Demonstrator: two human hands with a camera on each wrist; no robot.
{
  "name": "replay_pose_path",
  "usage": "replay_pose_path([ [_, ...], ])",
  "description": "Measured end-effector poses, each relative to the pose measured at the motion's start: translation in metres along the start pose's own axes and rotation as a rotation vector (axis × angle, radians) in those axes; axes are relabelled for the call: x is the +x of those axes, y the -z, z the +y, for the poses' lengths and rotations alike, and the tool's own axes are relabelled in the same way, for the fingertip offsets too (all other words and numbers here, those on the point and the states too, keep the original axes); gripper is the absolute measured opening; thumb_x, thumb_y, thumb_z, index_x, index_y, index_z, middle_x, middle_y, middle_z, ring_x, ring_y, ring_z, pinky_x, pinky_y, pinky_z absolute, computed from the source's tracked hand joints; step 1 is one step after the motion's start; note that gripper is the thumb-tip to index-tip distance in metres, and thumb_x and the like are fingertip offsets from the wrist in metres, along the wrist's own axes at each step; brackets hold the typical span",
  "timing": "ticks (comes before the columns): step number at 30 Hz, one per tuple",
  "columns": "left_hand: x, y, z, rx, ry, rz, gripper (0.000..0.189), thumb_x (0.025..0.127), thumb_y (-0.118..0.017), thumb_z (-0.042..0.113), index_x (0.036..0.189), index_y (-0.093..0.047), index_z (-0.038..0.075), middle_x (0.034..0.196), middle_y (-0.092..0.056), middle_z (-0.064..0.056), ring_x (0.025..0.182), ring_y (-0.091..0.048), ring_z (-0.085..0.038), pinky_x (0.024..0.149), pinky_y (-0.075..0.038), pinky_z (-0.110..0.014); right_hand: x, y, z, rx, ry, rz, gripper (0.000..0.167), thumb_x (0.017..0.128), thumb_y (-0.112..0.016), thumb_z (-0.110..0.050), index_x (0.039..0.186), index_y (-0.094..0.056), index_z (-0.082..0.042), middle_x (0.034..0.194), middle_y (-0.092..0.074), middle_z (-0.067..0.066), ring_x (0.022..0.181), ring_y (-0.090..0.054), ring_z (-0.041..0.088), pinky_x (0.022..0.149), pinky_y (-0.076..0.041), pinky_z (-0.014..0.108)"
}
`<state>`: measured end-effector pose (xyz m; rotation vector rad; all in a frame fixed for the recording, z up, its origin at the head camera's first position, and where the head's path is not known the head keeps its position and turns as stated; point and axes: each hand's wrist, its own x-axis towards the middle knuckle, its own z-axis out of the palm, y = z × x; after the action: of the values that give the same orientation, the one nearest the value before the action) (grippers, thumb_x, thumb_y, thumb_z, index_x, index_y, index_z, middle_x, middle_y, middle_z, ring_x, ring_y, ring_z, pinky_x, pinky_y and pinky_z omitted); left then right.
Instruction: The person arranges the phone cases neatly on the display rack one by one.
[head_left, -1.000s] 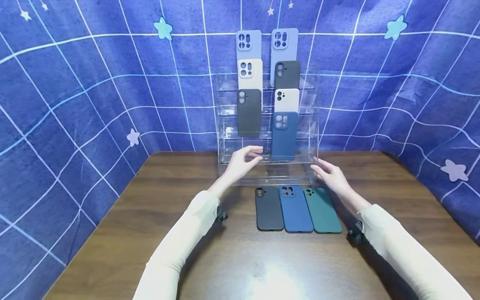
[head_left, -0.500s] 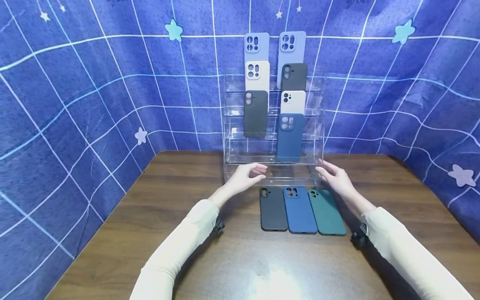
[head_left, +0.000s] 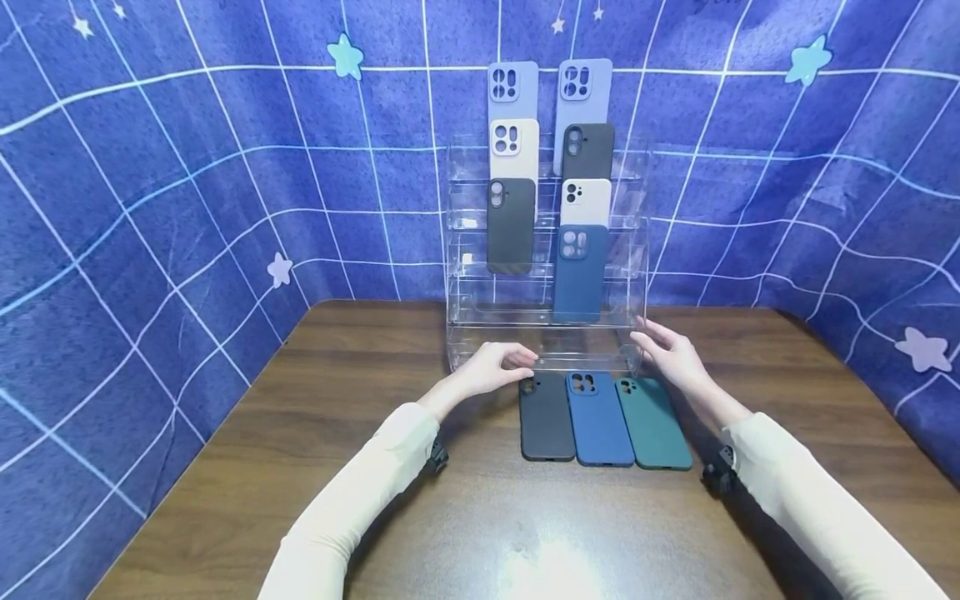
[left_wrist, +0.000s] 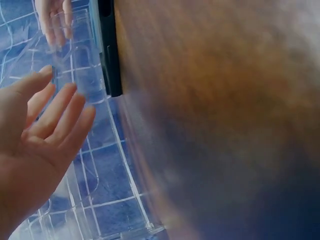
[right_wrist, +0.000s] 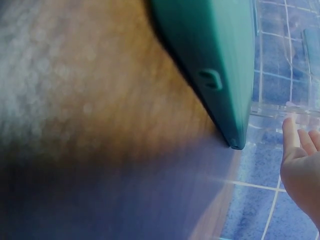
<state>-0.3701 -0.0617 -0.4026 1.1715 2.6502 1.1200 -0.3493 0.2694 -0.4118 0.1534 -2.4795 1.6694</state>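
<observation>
My left hand (head_left: 497,367) hovers at the upper end of the black phone case (head_left: 547,425), fingers loosely bent, with nothing in its grasp. To the right of that case lie a blue phone case (head_left: 602,429) and a green phone case (head_left: 655,429), side by side on the table. At the lower right side of the clear tiered rack (head_left: 480,360), my right hand (head_left: 672,357) has its fingertips right at the edge. Its fingers look fairly straight in the right wrist view, where the green case's edge fills the upper middle.
Phone cases stand in two columns on the rack, among them a dark grey one (head_left: 512,229), a white one (head_left: 585,202) and a dark blue one (head_left: 580,275). A blue grid-patterned cloth (head_left: 360,183) hangs behind the wooden table (head_left: 315,383).
My left hand has come down from in front of the rack's lower tiers to the top of the black case. The right hand stays by the rack's side. The head view has shifted slightly.
</observation>
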Motion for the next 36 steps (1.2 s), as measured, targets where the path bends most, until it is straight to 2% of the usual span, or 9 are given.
replay_pose_path([
  [6,-0.003,-0.002,-0.002,0.029,0.028,-0.086,0.027,0.089,-0.064,0.015,0.112,-0.063,0.001,0.110,-0.069,-0.010,0.105,-0.064,-0.021,0.092,-0.051,-0.025,0.000,-0.001,-0.002,0.004,0.006,0.004,0.067,0.091,-0.058,-0.041,0.142,-0.037,-0.004,0.141,-0.043,0.016,0.090,-0.061,-0.008,0.077,-0.048,0.006],
  [13,-0.007,-0.001,-0.002,0.095,0.063,-0.166,0.025,0.090,-0.063,0.021,0.110,-0.066,0.005,0.109,-0.070,-0.006,0.105,-0.064,-0.020,0.095,-0.049,-0.029,-0.017,-0.004,-0.035,0.021,-0.001,-0.011,0.059,0.095,-0.056,-0.028,0.141,-0.036,0.001,0.141,-0.041,0.021,0.083,-0.057,-0.015,0.078,-0.048,0.007],
  [15,-0.007,-0.001,-0.004,0.100,0.067,-0.182,0.024,0.090,-0.062,0.021,0.109,-0.067,0.006,0.109,-0.070,-0.006,0.105,-0.064,-0.020,0.094,-0.049,-0.027,-0.019,-0.005,-0.036,0.022,0.003,-0.011,0.058,0.095,-0.056,-0.027,0.141,-0.036,0.002,0.140,-0.041,0.022,0.082,-0.056,-0.016,0.079,-0.048,0.007],
  [19,-0.009,0.000,-0.007,0.109,0.067,-0.192,0.021,0.090,-0.063,0.020,0.106,-0.068,0.008,0.106,-0.070,-0.004,0.102,-0.065,-0.019,0.091,-0.050,-0.025,-0.018,-0.004,-0.032,0.006,0.005,-0.002,0.057,0.095,-0.056,-0.028,0.141,-0.038,0.000,0.136,-0.046,0.025,0.083,-0.057,-0.012,0.078,-0.048,0.007],
  [24,-0.011,0.003,-0.009,0.091,0.073,-0.204,0.019,0.089,-0.064,0.019,0.104,-0.068,0.007,0.104,-0.071,-0.005,0.099,-0.066,-0.019,0.088,-0.052,-0.025,-0.008,0.000,-0.016,-0.015,0.007,0.011,0.057,0.094,-0.056,-0.034,0.141,-0.040,-0.006,0.131,-0.052,0.024,0.086,-0.061,-0.003,0.074,-0.048,0.006],
  [31,-0.013,0.003,-0.011,0.077,0.089,-0.162,0.026,0.087,-0.066,0.017,0.111,-0.065,0.006,0.110,-0.063,-0.010,0.101,-0.063,-0.023,0.089,-0.051,-0.024,-0.001,0.000,-0.001,-0.016,0.010,0.007,0.063,0.092,-0.056,-0.041,0.143,-0.038,-0.009,0.139,-0.047,0.016,0.092,-0.061,-0.005,0.077,-0.048,0.006],
  [36,-0.014,0.003,-0.009,0.084,0.128,-0.192,0.030,0.091,-0.062,0.020,0.117,-0.063,0.006,0.118,-0.065,-0.009,0.107,-0.063,-0.024,0.093,-0.050,-0.030,-0.002,-0.001,-0.001,0.003,0.012,0.006,0.063,0.092,-0.057,-0.040,0.143,-0.038,-0.008,0.141,-0.044,0.015,0.093,-0.061,-0.005,0.078,-0.048,0.006],
])
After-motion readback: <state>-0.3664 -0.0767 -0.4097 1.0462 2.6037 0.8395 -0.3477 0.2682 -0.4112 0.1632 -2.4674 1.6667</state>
